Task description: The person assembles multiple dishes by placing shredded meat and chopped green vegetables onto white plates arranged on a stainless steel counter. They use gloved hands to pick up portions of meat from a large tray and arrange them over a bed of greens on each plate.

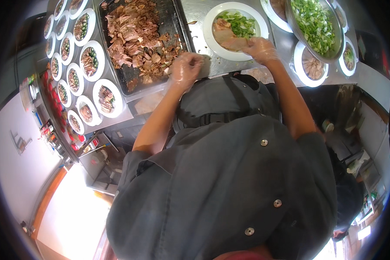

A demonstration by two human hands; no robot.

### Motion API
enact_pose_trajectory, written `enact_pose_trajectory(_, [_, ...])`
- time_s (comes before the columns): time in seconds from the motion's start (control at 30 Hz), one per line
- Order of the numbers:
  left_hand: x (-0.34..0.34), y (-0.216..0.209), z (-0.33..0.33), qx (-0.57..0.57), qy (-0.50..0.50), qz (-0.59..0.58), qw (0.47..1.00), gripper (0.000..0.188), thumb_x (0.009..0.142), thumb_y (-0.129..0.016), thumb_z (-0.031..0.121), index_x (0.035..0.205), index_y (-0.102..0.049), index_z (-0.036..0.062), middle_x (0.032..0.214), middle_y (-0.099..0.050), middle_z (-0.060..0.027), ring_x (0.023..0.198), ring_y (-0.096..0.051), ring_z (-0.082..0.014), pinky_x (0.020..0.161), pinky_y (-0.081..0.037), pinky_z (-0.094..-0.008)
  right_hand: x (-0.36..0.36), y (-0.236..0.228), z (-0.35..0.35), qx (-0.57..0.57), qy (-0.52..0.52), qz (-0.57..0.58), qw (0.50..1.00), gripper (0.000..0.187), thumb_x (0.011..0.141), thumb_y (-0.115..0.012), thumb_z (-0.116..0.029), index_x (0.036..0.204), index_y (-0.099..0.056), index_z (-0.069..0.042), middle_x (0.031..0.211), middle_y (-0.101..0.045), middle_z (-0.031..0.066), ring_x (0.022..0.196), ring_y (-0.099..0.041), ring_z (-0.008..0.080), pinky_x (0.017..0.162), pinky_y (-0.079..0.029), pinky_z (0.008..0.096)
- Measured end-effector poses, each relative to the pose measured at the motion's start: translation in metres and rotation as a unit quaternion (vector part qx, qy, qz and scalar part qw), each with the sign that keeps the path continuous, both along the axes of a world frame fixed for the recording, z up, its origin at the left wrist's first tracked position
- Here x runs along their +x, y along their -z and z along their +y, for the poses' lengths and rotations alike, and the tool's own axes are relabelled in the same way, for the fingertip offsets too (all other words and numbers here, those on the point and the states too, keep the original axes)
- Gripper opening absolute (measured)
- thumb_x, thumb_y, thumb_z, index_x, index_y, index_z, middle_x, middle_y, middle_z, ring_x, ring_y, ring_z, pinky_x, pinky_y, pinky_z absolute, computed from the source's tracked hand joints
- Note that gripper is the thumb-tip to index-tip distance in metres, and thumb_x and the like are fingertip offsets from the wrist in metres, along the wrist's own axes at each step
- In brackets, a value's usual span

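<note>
A white plate point(209, 32) stands on the steel counter in front of me, with chopped green vegetables point(242, 25) and sliced meat on it. My right hand point(263, 51), in a clear plastic glove, reaches over the near rim. Its fingertips close on the end of a pale meat slice point(235, 43) at the plate's near side. My left hand point(186, 70), gloved the same way, hovers by the near right corner of a dark baking tray point(182, 26). Its fingers are curled in, and no food shows in them. Browned sliced meat point(136, 37) is heaped in that tray.
Several white plates point(100, 51) with meat and greens stand in rows at the left. On the right, a metal bowl of chopped greens point(314, 28) overlaps plates, including a plate of sliced meat point(298, 65). The counter's near edge point(329, 81) runs close to my body.
</note>
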State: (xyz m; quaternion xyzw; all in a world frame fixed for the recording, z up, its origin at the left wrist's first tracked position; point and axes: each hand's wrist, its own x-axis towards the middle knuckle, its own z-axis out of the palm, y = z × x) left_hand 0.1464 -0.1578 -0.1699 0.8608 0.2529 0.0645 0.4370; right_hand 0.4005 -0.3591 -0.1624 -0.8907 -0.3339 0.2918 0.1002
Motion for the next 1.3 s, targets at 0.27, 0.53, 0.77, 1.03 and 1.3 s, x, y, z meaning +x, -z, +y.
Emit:
enact_pose_trajectory(0.27, [-0.074, 0.027, 0.043, 0.004, -0.121, 0.01, 0.993, 0.012, 0.091, -0.078, 0.008, 0.102, -0.081, 0.0037, 0.096, -0.08, -0.0146, 0.082, -0.077, -0.0256, 0.077, -0.061, -0.0374, 0.005, 0.022, -0.009, -0.002, 0.017, -0.009, 1.0, 0.044, 0.1, -0.067, -0.049, 0.114, -0.08, -0.009, 0.117, -0.075, 0.024, 0.11, -0.071, 0.0445, 0.096, -0.055, 0.0538])
enact_pose_trajectory(0.53, [-0.082, 0.035, 0.056, 0.013, -0.14, 0.01, 0.99, 0.013, 0.092, -0.08, 0.012, 0.103, -0.081, 0.0042, 0.091, -0.08, -0.0144, 0.081, -0.077, -0.0253, 0.077, -0.06, -0.0373, 0.001, 0.037, -0.02, 0.064, 0.045, 0.003, 0.997, 0.038, 0.095, -0.075, -0.042, 0.107, -0.083, -0.006, 0.113, -0.075, 0.0217, 0.108, -0.071, 0.0409, 0.098, -0.055, 0.0486])
enact_pose_trajectory(0.77, [-0.075, 0.037, 0.055, -0.069, -0.11, 0.03, 0.991, 0.016, 0.095, -0.079, 0.013, 0.108, -0.081, 0.0035, 0.099, -0.08, -0.0142, 0.086, -0.077, -0.023, 0.081, -0.061, -0.036, -0.015, 0.032, -0.019, 0.081, 0.085, -0.059, 0.991, 0.037, 0.098, -0.07, -0.042, 0.114, -0.082, -0.01, 0.119, -0.074, 0.0219, 0.114, -0.07, 0.0411, 0.102, -0.054, 0.0495])
enact_pose_trajectory(1.03, [-0.07, 0.05, 0.058, -0.057, -0.079, 0.03, 0.995, 0.018, 0.095, -0.078, 0.012, 0.11, -0.082, 0.003, 0.1, -0.08, -0.0159, 0.088, -0.078, -0.0249, 0.083, -0.061, -0.0371, -0.055, 0.027, -0.018, 0.119, -0.023, -0.224, 0.967, 0.022, 0.099, -0.072, -0.023, 0.112, -0.076, -0.005, 0.119, -0.075, 0.0159, 0.11, -0.072, 0.0381, 0.096, -0.06, 0.0481])
enact_pose_trajectory(1.3, [-0.068, 0.048, 0.055, -0.02, -0.054, 0.033, 0.998, 0.016, 0.097, -0.078, 0.009, 0.11, -0.082, 0.0001, 0.104, -0.08, -0.0146, 0.092, -0.078, -0.0215, 0.085, -0.061, -0.0335, -0.086, -0.003, -0.002, 0.313, -0.007, -0.111, 0.943, 0.024, 0.1, -0.068, -0.015, 0.122, -0.073, -0.007, 0.124, -0.071, 0.0188, 0.112, -0.07, 0.0382, 0.099, -0.058, 0.0503])
